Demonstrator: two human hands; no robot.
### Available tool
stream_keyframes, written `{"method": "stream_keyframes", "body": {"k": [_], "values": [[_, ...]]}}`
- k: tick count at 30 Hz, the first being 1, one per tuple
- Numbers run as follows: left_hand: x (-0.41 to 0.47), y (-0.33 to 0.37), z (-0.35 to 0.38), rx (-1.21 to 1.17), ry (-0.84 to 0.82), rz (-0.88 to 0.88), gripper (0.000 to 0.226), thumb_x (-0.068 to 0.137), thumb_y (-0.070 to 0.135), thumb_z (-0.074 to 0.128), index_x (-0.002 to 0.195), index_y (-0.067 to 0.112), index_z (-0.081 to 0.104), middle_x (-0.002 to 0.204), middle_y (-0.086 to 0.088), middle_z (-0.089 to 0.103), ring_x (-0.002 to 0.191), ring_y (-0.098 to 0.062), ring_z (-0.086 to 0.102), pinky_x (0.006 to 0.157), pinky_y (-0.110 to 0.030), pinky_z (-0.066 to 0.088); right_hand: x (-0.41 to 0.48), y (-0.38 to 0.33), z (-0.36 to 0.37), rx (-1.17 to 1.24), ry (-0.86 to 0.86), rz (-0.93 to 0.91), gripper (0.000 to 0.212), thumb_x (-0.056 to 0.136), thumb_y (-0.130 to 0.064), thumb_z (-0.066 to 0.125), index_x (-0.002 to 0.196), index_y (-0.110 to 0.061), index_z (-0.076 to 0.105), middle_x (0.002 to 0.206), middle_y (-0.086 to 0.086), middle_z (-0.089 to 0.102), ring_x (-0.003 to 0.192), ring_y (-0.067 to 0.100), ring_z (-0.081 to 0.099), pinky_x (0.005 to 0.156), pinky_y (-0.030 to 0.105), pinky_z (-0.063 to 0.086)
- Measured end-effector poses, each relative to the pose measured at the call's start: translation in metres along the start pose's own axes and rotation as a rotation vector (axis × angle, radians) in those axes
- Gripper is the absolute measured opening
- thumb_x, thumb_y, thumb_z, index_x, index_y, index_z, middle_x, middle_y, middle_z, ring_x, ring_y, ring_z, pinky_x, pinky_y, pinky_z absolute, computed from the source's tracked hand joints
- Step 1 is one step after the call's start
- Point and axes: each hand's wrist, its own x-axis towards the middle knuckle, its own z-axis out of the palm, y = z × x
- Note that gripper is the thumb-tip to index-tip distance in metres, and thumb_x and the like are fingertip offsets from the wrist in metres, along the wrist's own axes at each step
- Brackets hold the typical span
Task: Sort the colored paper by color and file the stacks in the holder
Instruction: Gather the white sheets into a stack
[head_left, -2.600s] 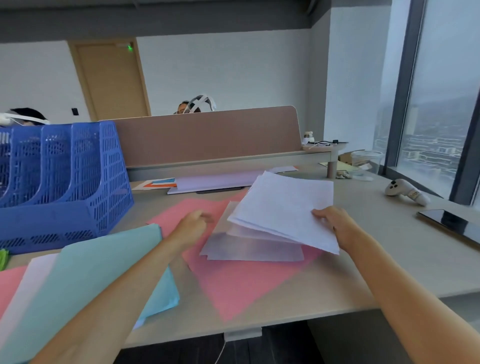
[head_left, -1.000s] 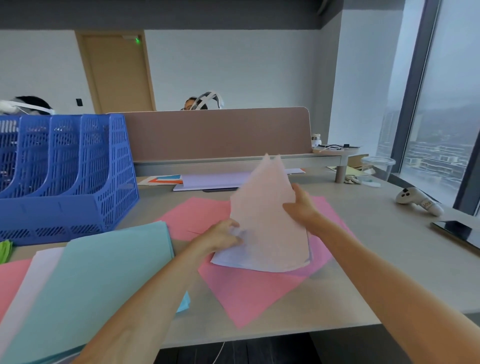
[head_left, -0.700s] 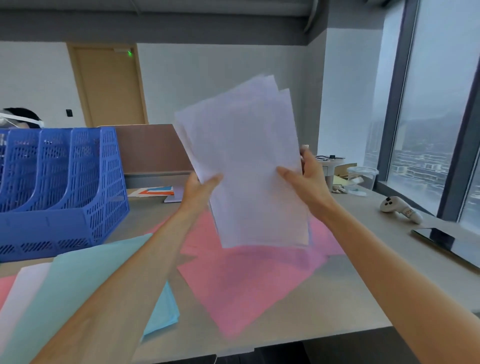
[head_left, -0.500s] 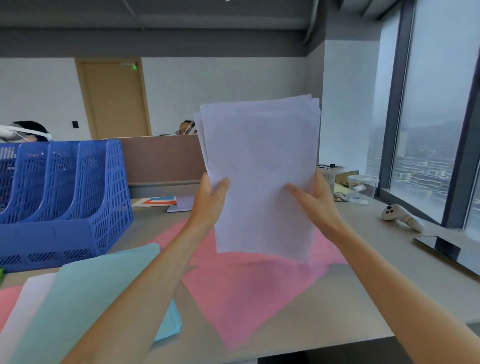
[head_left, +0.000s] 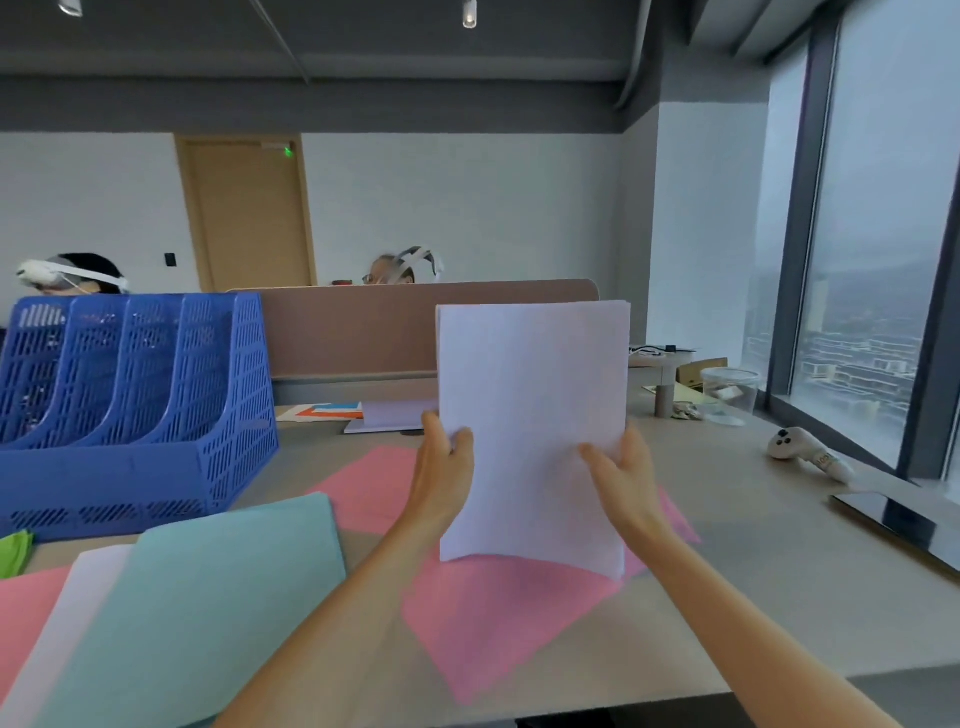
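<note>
I hold a stack of pale lilac-white paper (head_left: 530, 415) upright, its bottom edge resting on the pink sheets (head_left: 498, 613) spread over the desk. My left hand (head_left: 444, 478) grips the stack's left edge, thumb in front. My right hand (head_left: 621, 483) grips its right edge, the thumb lying across the front. The blue mesh file holder (head_left: 140, 410) with several slots stands at the left. A teal stack (head_left: 208, 613) lies at the front left, over a pale sheet (head_left: 78, 597) and a pink sheet (head_left: 26, 613).
More paper (head_left: 384, 415) lies by the brown divider (head_left: 363, 332) at the back. A white controller (head_left: 810, 454) and a dark tablet (head_left: 893, 525) sit to the right, a clear tub (head_left: 730, 392) beyond them. Something green (head_left: 13, 551) lies at the left edge.
The loose pale sheets were gathered off the pink paper, lifted upright between both hands and squared; the stack has come down so its bottom edge meets the pink sheets.
</note>
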Motion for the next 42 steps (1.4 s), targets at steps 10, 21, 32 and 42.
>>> {"method": "stream_keyframes", "body": {"k": [10,21,32,42], "values": [[-0.024,0.006,-0.065,-0.006,-0.012,-0.168,0.024,0.091,0.023,0.040,0.107,0.007,0.049,0.084,-0.002,0.049,0.075,-0.018,0.046,0.064,-0.031,0.036,-0.020,-0.026,0.029,-0.036,-0.033,-0.057,0.007,0.087,-0.014,0.047,0.093,-0.017,0.050,0.074,-0.004,0.049,0.063,0.014,0.043,0.058,0.029,0.037],[-0.098,-0.038,-0.270,-0.044,0.187,-0.379,0.025,0.095,0.011,0.050,0.115,0.025,0.051,0.121,-0.001,0.062,0.106,-0.023,0.060,0.094,-0.042,0.049,-0.087,-0.071,0.200,0.004,-0.656,0.210,0.019,0.086,-0.002,0.039,0.075,-0.013,0.050,0.065,0.001,0.053,0.055,0.014,0.051,0.047,0.018,0.037],[-0.130,-0.075,-0.328,0.194,0.286,-0.461,0.031,0.073,0.012,0.049,0.100,0.018,0.062,0.093,-0.002,0.068,0.084,-0.023,0.064,0.069,-0.040,0.058,-0.092,-0.025,0.249,-0.276,-0.700,0.386,0.023,0.093,-0.003,0.048,0.072,-0.013,0.048,0.068,0.007,0.043,0.058,0.016,0.041,0.056,0.024,0.030],[-0.126,-0.089,-0.322,0.157,0.183,-0.543,0.041,0.090,-0.001,0.036,0.124,0.010,0.054,0.115,-0.010,0.063,0.099,-0.027,0.058,0.070,-0.026,0.046,-0.070,-0.017,0.258,-0.185,-0.672,0.586,0.010,0.088,0.001,0.052,0.092,-0.008,0.048,0.076,0.011,0.043,0.056,0.021,0.045,0.048,0.024,0.044]]}}
